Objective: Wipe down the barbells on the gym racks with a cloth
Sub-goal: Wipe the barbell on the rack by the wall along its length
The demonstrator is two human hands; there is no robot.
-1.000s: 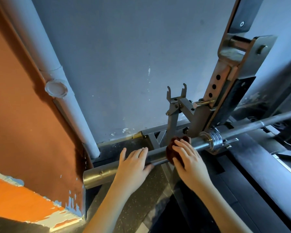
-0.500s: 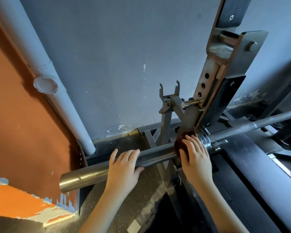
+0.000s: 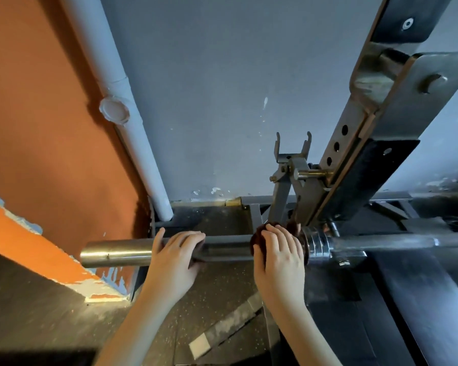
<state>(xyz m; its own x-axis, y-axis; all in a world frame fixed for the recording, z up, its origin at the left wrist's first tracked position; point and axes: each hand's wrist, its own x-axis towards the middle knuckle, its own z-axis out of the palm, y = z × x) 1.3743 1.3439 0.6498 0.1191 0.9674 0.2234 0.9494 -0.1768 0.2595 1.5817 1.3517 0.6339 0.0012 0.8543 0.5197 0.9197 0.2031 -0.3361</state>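
- The right hand [image 3: 278,257] has its fingers [image 3: 274,235] close together, curled over a dark red cloth [image 3: 257,243] and pressing it onto the barbell [image 3: 117,253] beside the collar [image 3: 316,245].
- The left hand [image 3: 173,257] wraps the sleeve further out.
- The barbell lies low across the rack [image 3: 354,159].
- It is likely heavy, stiff and smooth, and its sleeve may spin, so grip it firmly. The cloth is soft.
- No writing is readable.

Barbell [image 3: 224,249]: steel, lying level; thick sleeve with shiny end at left, ringed collar, thinner shaft running off right. Cloth [image 3: 256,241]: dark maroon, bunched round the sleeve, just beside the collar.
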